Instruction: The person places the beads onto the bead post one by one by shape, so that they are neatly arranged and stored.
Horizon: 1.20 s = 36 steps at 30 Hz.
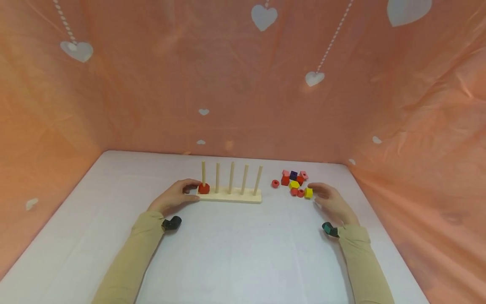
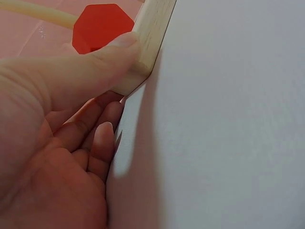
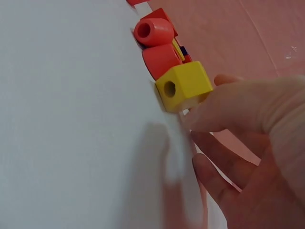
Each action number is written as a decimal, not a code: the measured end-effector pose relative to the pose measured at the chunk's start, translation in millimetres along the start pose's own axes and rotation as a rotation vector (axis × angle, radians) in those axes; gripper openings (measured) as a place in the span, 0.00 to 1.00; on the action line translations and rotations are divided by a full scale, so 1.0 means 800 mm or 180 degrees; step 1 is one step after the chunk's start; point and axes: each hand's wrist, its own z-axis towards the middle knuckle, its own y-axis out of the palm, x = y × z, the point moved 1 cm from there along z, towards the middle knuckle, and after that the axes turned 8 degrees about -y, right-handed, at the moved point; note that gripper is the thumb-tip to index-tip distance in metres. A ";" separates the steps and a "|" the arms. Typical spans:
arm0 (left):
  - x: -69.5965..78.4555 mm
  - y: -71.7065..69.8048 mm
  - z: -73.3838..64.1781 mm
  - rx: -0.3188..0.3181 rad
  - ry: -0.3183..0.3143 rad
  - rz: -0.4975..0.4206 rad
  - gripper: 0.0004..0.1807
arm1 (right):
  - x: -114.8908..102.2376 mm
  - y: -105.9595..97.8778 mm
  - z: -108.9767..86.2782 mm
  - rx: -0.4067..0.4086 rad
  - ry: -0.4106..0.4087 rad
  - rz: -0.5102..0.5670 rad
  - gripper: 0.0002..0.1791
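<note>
My left hand (image 1: 175, 197) grips the left end of a wooden peg stand (image 1: 229, 197), thumb on its front edge and fingers behind. The stand carries several upright pegs in a row. At the foot of the leftmost peg sits a red octagonal bead (image 1: 203, 188), just above the thumb in the left wrist view. On the right, my right hand (image 1: 332, 202) is beside a yellow bead (image 3: 183, 88) with a round hole. Its fingers are loosely bent, with the thumb and index fingertip right at the bead. The bead rests on the table at the pile's near right edge.
A pile of wooden beads lies right of the stand: red rounded beads (image 1: 294, 192), red blocks (image 1: 285, 180), another yellow bead (image 1: 294, 185), a dark purple bead (image 1: 293, 175) and pink ones (image 1: 303, 175). A pink-orange cloth (image 1: 235, 105) with hearts hangs behind the white table (image 1: 228, 253).
</note>
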 end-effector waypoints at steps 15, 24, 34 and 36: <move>-0.002 0.002 -0.003 0.0003 -0.0076 -0.0040 0.32 | -0.008 0.004 0.014 -0.0173 0.0098 -0.0255 0.22; 0.003 0.000 -0.003 -0.0027 -0.0024 0.0022 0.31 | -0.006 0.006 0.015 -0.0140 0.0171 -0.0323 0.22; 0.003 0.000 -0.002 -0.0024 -0.0102 -0.0044 0.33 | -0.001 0.009 0.015 -0.0022 0.0178 -0.0192 0.22; 0.003 -0.001 -0.003 -0.0028 -0.0111 -0.0056 0.33 | -0.002 0.008 0.015 -0.0018 0.0195 -0.0127 0.22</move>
